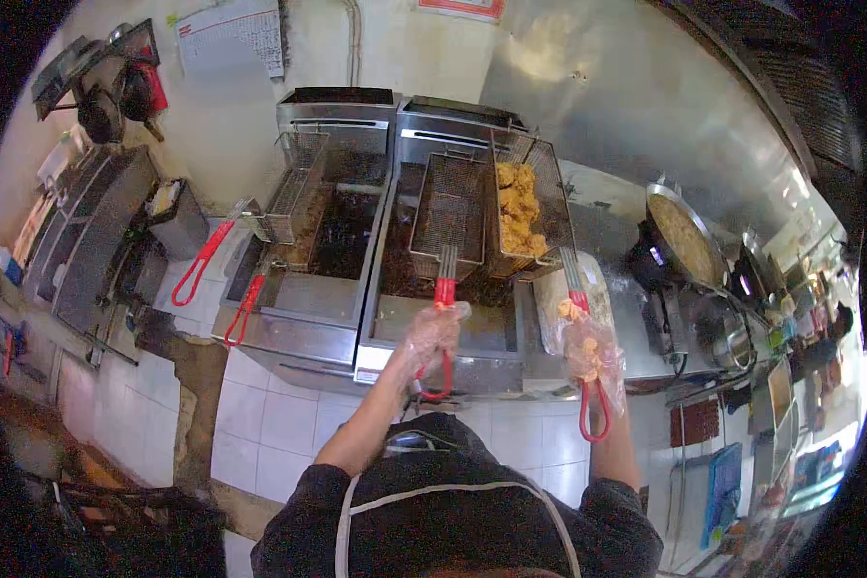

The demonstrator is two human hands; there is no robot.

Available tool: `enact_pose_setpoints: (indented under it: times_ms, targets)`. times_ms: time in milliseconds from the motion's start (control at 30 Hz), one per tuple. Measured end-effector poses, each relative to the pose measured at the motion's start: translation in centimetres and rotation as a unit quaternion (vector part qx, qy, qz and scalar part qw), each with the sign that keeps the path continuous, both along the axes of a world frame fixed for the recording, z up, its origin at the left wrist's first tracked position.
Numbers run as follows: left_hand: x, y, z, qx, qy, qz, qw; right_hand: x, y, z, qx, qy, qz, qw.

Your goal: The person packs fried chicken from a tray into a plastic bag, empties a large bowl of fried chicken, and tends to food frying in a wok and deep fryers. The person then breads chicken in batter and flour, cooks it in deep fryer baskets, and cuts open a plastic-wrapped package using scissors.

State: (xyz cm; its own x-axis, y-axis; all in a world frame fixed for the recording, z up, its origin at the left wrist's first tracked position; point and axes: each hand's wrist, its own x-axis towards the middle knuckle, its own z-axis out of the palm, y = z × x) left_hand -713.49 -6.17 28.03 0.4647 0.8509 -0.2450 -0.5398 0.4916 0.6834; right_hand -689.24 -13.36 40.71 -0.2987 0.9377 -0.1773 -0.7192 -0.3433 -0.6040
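My left hand point(435, 337), in a clear plastic glove, is closed round the red handle of an empty-looking fryer basket point(450, 207). That basket sits over the right-hand fryer point(395, 289). My right hand point(592, 352), also gloved, with orange crumbs stuck to it, grips the red handle of a second fryer basket point(564, 207). Pieces of golden fried chicken point(518, 207) fill part of this second basket, which is beside the first at the fryer's right edge.
Two more red-handled baskets, one a raised wire basket point(299, 183), are at the left fryer point(303, 299). A large wok point(684, 236) of pale contents stands on the right counter. Pans point(101, 111) hang on the left wall. A pale board point(597, 289) lies beside the fryer.
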Motion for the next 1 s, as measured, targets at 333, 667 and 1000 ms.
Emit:
enact_pose_setpoints:
  times_ms: [333, 667, 1000]
  targets:
    - [4.1, 0.6, 3.5, 0.047, -0.121, -0.064, 0.989, 4.6, 1.3, 2.7, 0.009, 0.097, 0.054, 0.994]
    - [9.8, 1.5, 4.4, 0.053, -0.123, -0.023, 0.991, 1.5, 4.5, 5.6, 0.039, 0.137, 0.126, 0.982]
    - [3.5, -4.0, 4.3, 0.131, 0.072, -0.072, 0.986, -5.7, 7.7, 3.8, 0.075, 0.107, 0.139, 0.982]
